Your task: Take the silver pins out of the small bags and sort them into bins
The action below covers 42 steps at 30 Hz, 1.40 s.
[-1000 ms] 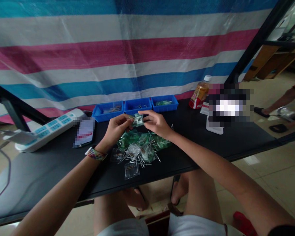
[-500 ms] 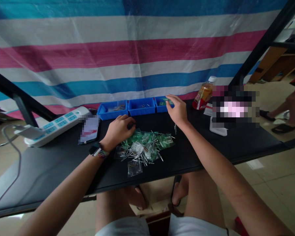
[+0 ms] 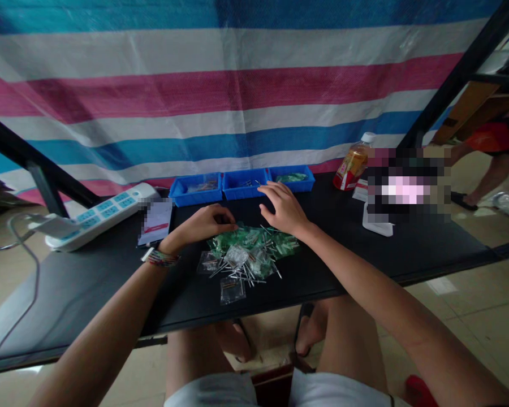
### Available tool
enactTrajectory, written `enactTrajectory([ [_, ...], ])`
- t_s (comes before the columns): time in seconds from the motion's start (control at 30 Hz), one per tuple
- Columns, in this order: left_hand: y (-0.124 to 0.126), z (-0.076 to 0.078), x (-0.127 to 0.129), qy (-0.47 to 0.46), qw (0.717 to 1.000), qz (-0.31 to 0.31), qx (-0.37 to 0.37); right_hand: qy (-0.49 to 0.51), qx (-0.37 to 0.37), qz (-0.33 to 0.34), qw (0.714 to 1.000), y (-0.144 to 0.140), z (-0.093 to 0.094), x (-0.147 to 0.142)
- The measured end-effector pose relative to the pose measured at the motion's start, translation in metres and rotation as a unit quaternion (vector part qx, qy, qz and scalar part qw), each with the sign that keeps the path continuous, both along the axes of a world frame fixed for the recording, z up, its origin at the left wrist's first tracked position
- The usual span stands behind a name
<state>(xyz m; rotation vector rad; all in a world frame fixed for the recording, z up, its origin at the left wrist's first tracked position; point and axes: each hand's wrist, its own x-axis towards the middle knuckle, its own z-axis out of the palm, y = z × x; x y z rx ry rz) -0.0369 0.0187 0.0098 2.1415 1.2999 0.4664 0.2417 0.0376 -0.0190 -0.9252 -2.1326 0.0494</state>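
A heap of small green plastic packets (image 3: 227, 243), clear little bags (image 3: 232, 290) and thin silvery metal pins (image 3: 249, 276) lies on the black tabletop. My left hand (image 3: 206, 221), a band at its wrist, is at the heap's far left edge. Its fingers curl in toward the thumb; whatever they may hold is hidden. Above the heap's far right side is my right hand (image 3: 286, 208), fingers apart and nothing visible in them. Behind the hands stand three blue bins: the left bin (image 3: 195, 198) and right bin (image 3: 303, 185) contain packets, the middle bin (image 3: 241, 193) some pins.
A white power strip (image 3: 106, 217) with a plugged-in cable and a phone (image 3: 156, 223) lie on the left. To the right are a drink bottle (image 3: 352, 164), a white object (image 3: 377, 223) and a blurred-out patch. Striped sheeting (image 3: 237, 90) hangs behind. Another person's legs show far right.
My right hand has moved left and toward me, from over the right bin to above the heap. My left hand has shifted slightly left, its fingers still curled.
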Motion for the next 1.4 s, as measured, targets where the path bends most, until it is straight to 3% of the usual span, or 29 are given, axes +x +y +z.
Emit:
enactTrajectory([
  [0.23,0.003,0.000,0.002,-0.154,0.985,0.074,-0.037,-0.002,-0.013,0.036,0.999,0.001,-0.001,-0.004],
  [0.5,-0.001,0.008,0.006,-0.379,0.909,0.162,-0.062,0.077,-0.103,0.104,0.986,-0.006,0.006,-0.008],
  [0.63,-0.009,0.006,0.024,-0.442,0.884,0.133,-0.079,0.155,-0.229,0.146,0.950,-0.009,0.005,-0.017],
  [0.83,-0.018,0.006,0.036,-0.399,0.911,0.081,-0.067,0.238,-0.370,0.226,0.869,-0.006,-0.001,-0.021],
  [0.9,-0.017,0.005,0.033,-0.378,0.919,0.092,-0.060,0.252,-0.367,0.218,0.869,-0.006,-0.002,-0.021],
  [0.97,-0.015,0.004,0.030,-0.361,0.924,0.095,-0.083,0.258,-0.327,0.188,0.890,-0.006,-0.001,-0.020],
  [1.1,-0.014,0.002,0.029,-0.384,0.907,0.096,-0.141,0.223,-0.159,0.170,0.946,-0.009,0.003,-0.015],
  [1.2,-0.015,0.002,0.033,-0.388,0.908,0.110,-0.114,0.192,-0.081,0.170,0.963,-0.010,0.005,-0.013],
  [1.3,-0.017,0.001,0.036,-0.386,0.912,0.111,-0.084,0.213,-0.102,0.149,0.960,-0.010,0.004,-0.016],
  [1.4,-0.016,0.000,0.036,-0.406,0.903,0.125,-0.068,0.307,-0.215,0.163,0.913,-0.009,0.004,-0.019],
])
